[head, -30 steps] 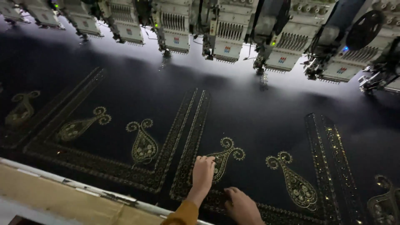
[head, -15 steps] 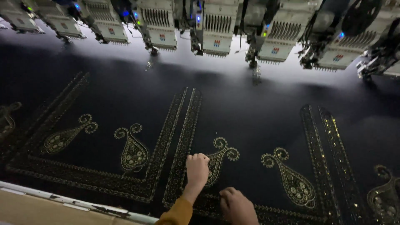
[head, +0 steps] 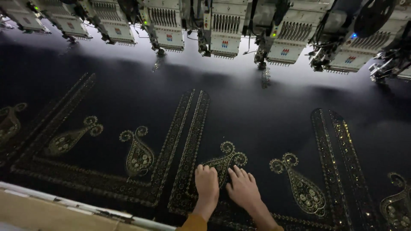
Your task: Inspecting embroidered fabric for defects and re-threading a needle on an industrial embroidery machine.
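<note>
a row of pale grey multi-needle embroidery machine heads (head: 224,25) runs along the top edge, each with a comb of vertical needle bars, tangled cables and small green or blue indicator lights. a black round wheel (head: 373,15) sits on the head at far right. light falls from behind the heads and leaves a pale sheen on the surface just under them, fading to deep shadow nearer. at lower left runs a white rail (head: 85,209) beside a tan wooden board (head: 38,216)

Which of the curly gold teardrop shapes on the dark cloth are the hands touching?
The middle one, right of the double gold stripe. Both the left hand and right hand rest on it; the others lie untouched.
</note>
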